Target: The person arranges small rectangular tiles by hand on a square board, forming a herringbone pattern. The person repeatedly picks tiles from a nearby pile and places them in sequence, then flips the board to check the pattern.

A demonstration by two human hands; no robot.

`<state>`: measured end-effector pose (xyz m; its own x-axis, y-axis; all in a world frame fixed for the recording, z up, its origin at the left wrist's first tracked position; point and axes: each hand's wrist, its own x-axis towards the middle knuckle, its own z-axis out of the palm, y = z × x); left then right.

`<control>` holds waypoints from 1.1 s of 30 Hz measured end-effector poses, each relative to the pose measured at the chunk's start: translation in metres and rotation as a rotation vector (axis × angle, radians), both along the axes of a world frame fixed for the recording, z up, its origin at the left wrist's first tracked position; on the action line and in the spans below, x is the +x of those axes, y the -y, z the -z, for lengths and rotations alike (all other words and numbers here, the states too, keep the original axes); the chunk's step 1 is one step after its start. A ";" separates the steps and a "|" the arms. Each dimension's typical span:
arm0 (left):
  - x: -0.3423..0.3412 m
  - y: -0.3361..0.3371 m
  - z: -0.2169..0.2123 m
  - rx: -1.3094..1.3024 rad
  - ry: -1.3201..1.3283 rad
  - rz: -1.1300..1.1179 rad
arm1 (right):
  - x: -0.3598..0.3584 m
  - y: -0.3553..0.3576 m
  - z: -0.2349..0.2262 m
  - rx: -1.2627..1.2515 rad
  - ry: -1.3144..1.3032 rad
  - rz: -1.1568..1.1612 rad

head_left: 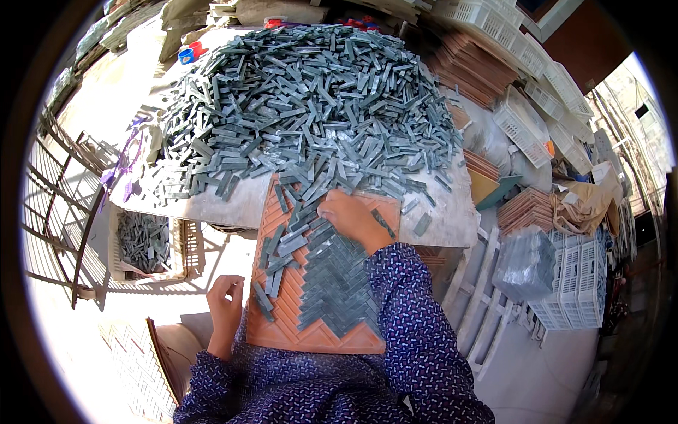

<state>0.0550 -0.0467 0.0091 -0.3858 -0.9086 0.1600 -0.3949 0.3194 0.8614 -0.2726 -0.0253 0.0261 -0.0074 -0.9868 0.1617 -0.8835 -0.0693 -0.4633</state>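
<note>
Terracotta-orange grooved tray (282, 321) leaned from lap onto worktop (226, 205) edge, partly filled with grey strips (337, 283) in herringbone. Right hand (355, 219) lay flat at the tray's 12 o'clock end, fingers spread on loose strips. Left hand (226, 300) gripped the tray's 9 o'clock edge, fingers curled. Heaped grey strips (304, 99) beyond at 12 o'clock.

We saw the right hand (357, 220) resting flat on the orange tray (282, 321) among grey tile strips (335, 283), the left hand (224, 300) gripping that tray's left edge, and a strip heap (304, 106) beyond it.
</note>
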 end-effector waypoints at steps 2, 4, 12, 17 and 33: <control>0.000 0.000 -0.001 0.013 -0.009 -0.001 | 0.001 0.003 0.000 0.010 -0.038 -0.082; -0.002 0.002 0.000 0.016 -0.033 0.008 | 0.005 0.002 0.005 -0.058 -0.030 -0.065; -0.011 -0.002 -0.005 -0.075 -0.026 0.054 | 0.000 0.010 0.004 0.034 -0.266 -0.145; -0.052 -0.012 -0.026 -0.363 0.086 0.359 | 0.010 -0.021 -0.012 -0.324 0.158 0.089; -0.192 0.006 -0.012 -0.633 0.644 0.633 | 0.060 -0.259 0.025 -0.335 1.022 0.962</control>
<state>-0.1372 -0.0530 0.0213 -0.9307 -0.3422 0.1288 -0.3206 0.9332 0.1624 -0.2123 0.2341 0.0006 -0.8870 -0.4502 -0.1023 0.0532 0.1204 -0.9913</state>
